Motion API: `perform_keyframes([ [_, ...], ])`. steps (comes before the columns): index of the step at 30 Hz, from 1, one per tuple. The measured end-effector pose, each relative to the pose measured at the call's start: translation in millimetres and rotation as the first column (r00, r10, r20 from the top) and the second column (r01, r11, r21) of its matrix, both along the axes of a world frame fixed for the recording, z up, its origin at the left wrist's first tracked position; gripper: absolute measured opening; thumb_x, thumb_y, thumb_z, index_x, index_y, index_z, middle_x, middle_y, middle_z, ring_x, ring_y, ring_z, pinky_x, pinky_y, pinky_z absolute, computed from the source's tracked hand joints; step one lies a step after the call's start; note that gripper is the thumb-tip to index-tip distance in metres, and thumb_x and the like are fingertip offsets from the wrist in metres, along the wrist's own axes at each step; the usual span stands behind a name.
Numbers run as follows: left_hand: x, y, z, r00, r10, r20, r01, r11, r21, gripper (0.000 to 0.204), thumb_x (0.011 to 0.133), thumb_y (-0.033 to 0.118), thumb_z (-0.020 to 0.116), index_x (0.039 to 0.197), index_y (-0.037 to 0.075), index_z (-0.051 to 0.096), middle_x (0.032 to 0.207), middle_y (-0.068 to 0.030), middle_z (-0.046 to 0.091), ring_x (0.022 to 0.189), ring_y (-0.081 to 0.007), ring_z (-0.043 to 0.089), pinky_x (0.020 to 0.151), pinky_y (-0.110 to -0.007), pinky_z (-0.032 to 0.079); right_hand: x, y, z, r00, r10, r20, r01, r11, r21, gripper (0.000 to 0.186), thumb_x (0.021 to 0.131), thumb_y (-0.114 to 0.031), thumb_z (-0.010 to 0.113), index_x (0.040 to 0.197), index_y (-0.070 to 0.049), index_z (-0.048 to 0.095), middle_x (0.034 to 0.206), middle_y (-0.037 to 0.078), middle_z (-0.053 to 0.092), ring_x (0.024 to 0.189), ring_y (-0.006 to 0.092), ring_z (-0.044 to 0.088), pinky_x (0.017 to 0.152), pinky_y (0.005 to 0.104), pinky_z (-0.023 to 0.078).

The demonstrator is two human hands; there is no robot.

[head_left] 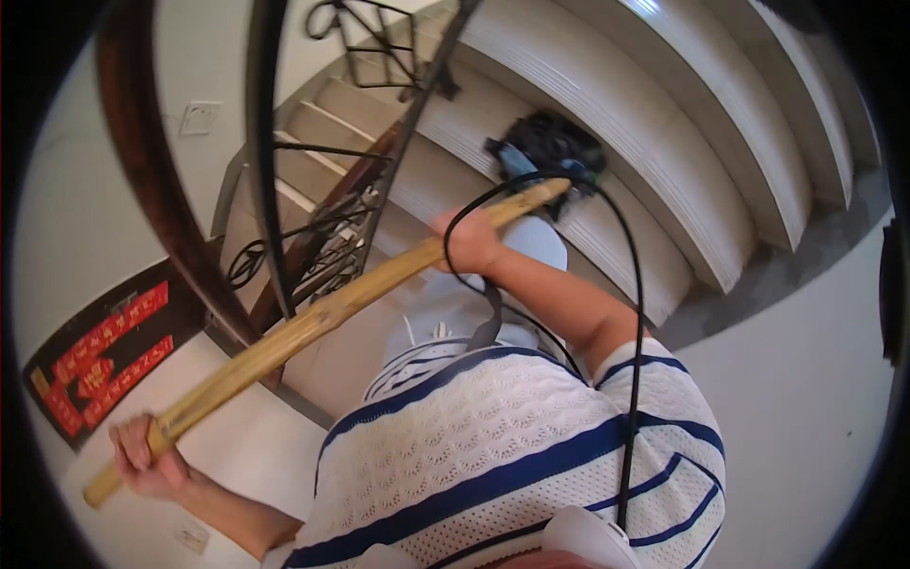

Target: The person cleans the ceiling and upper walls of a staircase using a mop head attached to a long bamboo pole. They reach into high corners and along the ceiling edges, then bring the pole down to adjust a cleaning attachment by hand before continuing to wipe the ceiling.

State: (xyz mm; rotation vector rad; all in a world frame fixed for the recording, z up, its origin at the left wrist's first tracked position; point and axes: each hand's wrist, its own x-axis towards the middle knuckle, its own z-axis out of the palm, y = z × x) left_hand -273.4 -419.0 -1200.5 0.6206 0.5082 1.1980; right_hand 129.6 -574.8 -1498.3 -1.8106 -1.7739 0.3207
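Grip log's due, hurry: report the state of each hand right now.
Left hand: closed, holding the wooden pole near its lower-left end.
Right hand: closed, holding the wooden pole toward its other end.

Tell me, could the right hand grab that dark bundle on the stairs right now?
Probably not: the right hand is wrapped around the wooden pole, and the pole's far end and a black cable overlap the dark bundle in this view. How far off it lies is hard to tell.

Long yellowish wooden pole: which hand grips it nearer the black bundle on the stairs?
The right hand holds the long yellowish wooden pole nearer the black bundle; the left hand grips close to the opposite end.
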Motion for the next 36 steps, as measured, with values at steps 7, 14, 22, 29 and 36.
perform_keyframes([
  [7,-110.7,-66.7,92.9,0.992,0.125,-0.007,-0.117,0.943,0.311,0.023,0.065,-0.001,0.048,0.059,0.013,0.031,0.043,0.0017,0.029,0.043,-0.0099,0.031,0.065,-0.026,0.030,-110.3,64.8,72.0,0.984,0.149,-0.097,-0.131,0.977,0.168,0.029,0.057,-0.025,0.068,0.075,-0.008,0.052,0.069,0.012,0.056,0.069,0.0328,0.058,0.057,0.0418,0.045],
  [14,-50.2,-30.7,75.5,0.984,0.180,-0.005,-0.164,0.912,0.376,0.019,0.069,0.004,0.044,0.060,0.014,0.031,0.041,0.0031,0.030,0.038,-0.0098,0.029,0.064,-0.027,0.032,-32.2,80.2,83.3,0.979,0.175,-0.105,-0.166,0.982,0.086,0.030,0.056,-0.020,0.069,0.077,-0.009,0.051,0.072,0.010,0.056,0.071,0.0310,0.057,0.061,0.0414,0.044],
  [22,224.2,45.9,35.4,0.994,0.099,-0.038,-0.093,0.986,0.137,0.019,0.073,0.003,0.046,0.062,0.012,0.033,0.046,0.0032,0.031,0.041,-0.0087,0.033,0.064,-0.027,0.033,239.3,52.9,58.8,0.995,0.020,-0.094,-0.038,0.981,-0.189,0.024,0.059,-0.019,0.066,0.073,-0.008,0.049,0.068,0.012,0.055,0.071,0.0338,0.056,0.060,0.0448,0.043],
  [29,664.2,-97.2,-66.0,0.942,-0.330,0.056,0.330,0.944,0.019,0.017,0.075,0.006,0.046,0.066,0.013,0.033,0.046,0.0040,0.030,0.043,-0.0081,0.032,0.063,-0.026,0.034,584.9,-240.6,18.6,0.941,-0.335,0.042,0.333,0.900,-0.280,0.024,0.055,-0.014,0.064,0.074,-0.010,0.050,0.070,0.011,0.057,0.070,0.0330,0.057,0.061,0.0436,0.045],
  [36,748.6,-144.4,17.1,0.824,-0.562,0.074,0.539,0.817,0.202,0.018,0.075,0.003,0.047,0.068,0.011,0.033,0.043,0.0041,0.033,0.041,-0.0078,0.033,0.060,-0.023,0.036,562.8,-359.0,73.6,0.832,-0.553,-0.047,0.536,0.823,-0.191,0.022,0.056,-0.013,0.063,0.071,-0.010,0.047,0.071,0.010,0.056,0.068,0.0341,0.055,0.057,0.0438,0.044],
])
